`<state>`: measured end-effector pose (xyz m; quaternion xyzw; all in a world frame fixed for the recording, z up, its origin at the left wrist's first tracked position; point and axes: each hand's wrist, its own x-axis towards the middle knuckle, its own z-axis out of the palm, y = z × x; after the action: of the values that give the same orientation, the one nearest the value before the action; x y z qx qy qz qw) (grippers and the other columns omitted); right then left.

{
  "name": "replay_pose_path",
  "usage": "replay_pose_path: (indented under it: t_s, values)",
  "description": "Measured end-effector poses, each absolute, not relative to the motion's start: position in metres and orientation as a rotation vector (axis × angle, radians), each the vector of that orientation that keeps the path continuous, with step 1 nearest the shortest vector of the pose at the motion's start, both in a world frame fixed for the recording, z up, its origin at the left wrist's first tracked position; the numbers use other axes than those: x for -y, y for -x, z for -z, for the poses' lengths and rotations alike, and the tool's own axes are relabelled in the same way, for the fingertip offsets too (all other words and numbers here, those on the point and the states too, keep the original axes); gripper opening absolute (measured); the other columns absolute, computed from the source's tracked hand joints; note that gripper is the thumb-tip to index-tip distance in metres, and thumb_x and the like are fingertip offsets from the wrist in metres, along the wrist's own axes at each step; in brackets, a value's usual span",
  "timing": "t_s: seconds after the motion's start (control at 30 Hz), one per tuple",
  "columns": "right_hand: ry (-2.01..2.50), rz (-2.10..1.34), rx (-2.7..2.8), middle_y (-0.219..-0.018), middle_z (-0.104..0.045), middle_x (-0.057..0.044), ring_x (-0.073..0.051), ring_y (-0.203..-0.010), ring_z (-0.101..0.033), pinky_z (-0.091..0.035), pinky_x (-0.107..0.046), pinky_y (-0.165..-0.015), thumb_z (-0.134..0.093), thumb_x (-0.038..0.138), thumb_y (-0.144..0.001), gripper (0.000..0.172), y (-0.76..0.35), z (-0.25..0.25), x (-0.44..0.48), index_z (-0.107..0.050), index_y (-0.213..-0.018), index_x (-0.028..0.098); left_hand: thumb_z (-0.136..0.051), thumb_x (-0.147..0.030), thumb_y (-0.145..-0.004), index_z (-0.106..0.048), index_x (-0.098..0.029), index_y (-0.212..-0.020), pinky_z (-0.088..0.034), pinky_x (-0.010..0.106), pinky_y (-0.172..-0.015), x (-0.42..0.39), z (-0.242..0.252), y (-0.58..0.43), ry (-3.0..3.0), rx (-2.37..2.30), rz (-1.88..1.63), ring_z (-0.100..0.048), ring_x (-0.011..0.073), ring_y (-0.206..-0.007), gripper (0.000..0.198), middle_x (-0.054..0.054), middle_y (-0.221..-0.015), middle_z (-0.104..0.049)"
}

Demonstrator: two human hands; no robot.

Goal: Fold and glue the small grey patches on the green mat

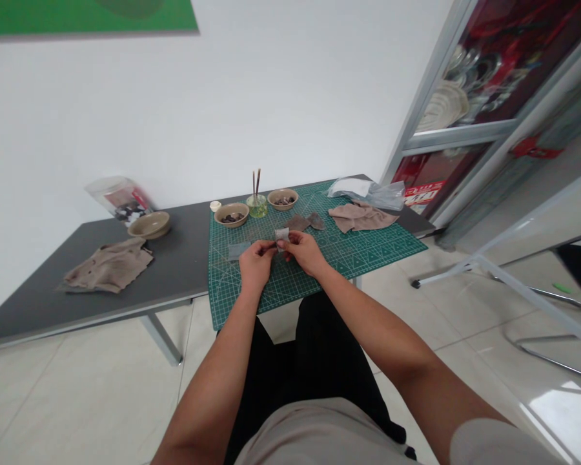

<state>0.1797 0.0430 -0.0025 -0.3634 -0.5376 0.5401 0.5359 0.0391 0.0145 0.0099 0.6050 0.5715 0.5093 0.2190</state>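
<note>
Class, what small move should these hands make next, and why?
Probably lay the small pale piece on the green cutting mat: the left hand and right hand both pinch it just above the mat, and the grey square beside them already lies flat there.

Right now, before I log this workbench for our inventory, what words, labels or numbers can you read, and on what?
Red sign by the cabinet: white lettering, too blurred to read.
Clear plastic packet on the table: red print, too small to read.
Green cutting mat: edge markings, too small to read.
Nothing is legible.
</note>
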Motion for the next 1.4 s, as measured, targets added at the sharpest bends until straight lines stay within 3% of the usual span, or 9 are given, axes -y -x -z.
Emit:
replay_pose_path:
  t_s: [0.3, 0.4, 0.6, 0.77, 0.93, 1.17, 1.4]
  values:
    - [0.934, -1.236, 1.172, -0.063, -0.06, 0.003, -0.011, -0.049, -0.051, -0.041, -0.023, -0.044, -0.076, 0.046, -0.066, 0.035, -0.18, 0.004, -0.046, -0.063, -0.084, 0.018, -0.066, -0.024, -0.072, -0.068, -0.018, -0.082, -0.053, 0.029, -0.07, -0.02, -0.006, -0.036, -1.509, -1.438, -1.528, -0.065, 0.0151, -0.07, 0.012, 0.002, -0.078, -0.07]
    - [0.897, -1.232, 1.164, -0.068, -0.061, 0.002, -0.012, -0.054, -0.055, -0.044, -0.024, -0.047, -0.074, 0.049, -0.069, 0.036, -0.18, 0.003, -0.045, -0.062, -0.086, 0.02, -0.064, -0.025, -0.075, -0.068, -0.019, -0.094, -0.055, 0.03, -0.074, -0.02, -0.007, -0.037, -1.499, -1.302, -1.557, -0.067, 0.0144, -0.071, 0.02, 0.002, -0.082, -0.07]
    - [0.775, -1.301, 1.133, -0.082, -0.067, 0.0, -0.015, -0.069, -0.062, -0.052, -0.027, -0.057, -0.075, 0.052, -0.068, 0.041, -0.182, 0.0, -0.042, -0.061, -0.09, 0.021, -0.066, -0.026, -0.076, -0.072, -0.018, -0.097, -0.054, 0.032, -0.081, -0.019, -0.006, -0.035, -1.554, -1.303, -1.51, -0.068, 0.0163, -0.08, 0.023, 0.004, -0.088, -0.073]
    - [0.764, -1.342, 1.151, -0.087, -0.068, 0.0, -0.016, -0.073, -0.064, -0.052, -0.027, -0.06, -0.079, 0.052, -0.063, 0.048, -0.183, 0.001, -0.041, -0.059, -0.095, 0.023, -0.067, -0.029, -0.076, -0.072, -0.019, -0.096, -0.053, 0.029, -0.071, -0.018, -0.007, -0.036, -1.556, -1.346, -1.458, -0.066, 0.0149, -0.07, 0.023, 0.002, -0.079, -0.071]
    - [0.744, -1.381, 1.164, -0.077, -0.066, 0.002, -0.014, -0.063, -0.06, -0.047, -0.025, -0.055, -0.08, 0.049, -0.063, 0.047, -0.183, 0.001, -0.042, -0.059, -0.095, 0.022, -0.065, -0.032, -0.079, -0.071, -0.019, -0.081, -0.047, 0.025, -0.065, -0.011, -0.01, -0.04, -1.768, -1.524, -1.358, -0.06, 0.0137, -0.065, 0.014, 0.0, -0.072, -0.068]
    - [0.776, -1.396, 1.178, -0.067, -0.061, 0.004, -0.011, -0.055, -0.052, -0.042, -0.024, -0.051, -0.082, 0.048, -0.062, 0.044, -0.182, 0.0, -0.042, -0.06, -0.09, 0.021, -0.063, -0.02, -0.073, -0.069, -0.018, -0.081, -0.045, 0.025, -0.068, -0.009, -0.013, -0.042, -1.879, -1.569, -1.233, -0.058, 0.0135, -0.067, 0.01, -0.001, -0.073, -0.067]
    - [0.767, -1.376, 1.212, -0.063, -0.059, 0.004, -0.009, -0.052, -0.049, -0.038, -0.023, -0.049, -0.082, 0.047, -0.063, 0.039, -0.181, -0.001, -0.042, -0.063, -0.085, 0.02, -0.065, -0.023, -0.072, -0.068, -0.018, -0.08, -0.043, 0.024, -0.063, -0.012, -0.009, -0.039, -1.73, -1.536, -1.313, -0.057, 0.0127, -0.063, 0.011, -0.001, -0.07, -0.065]
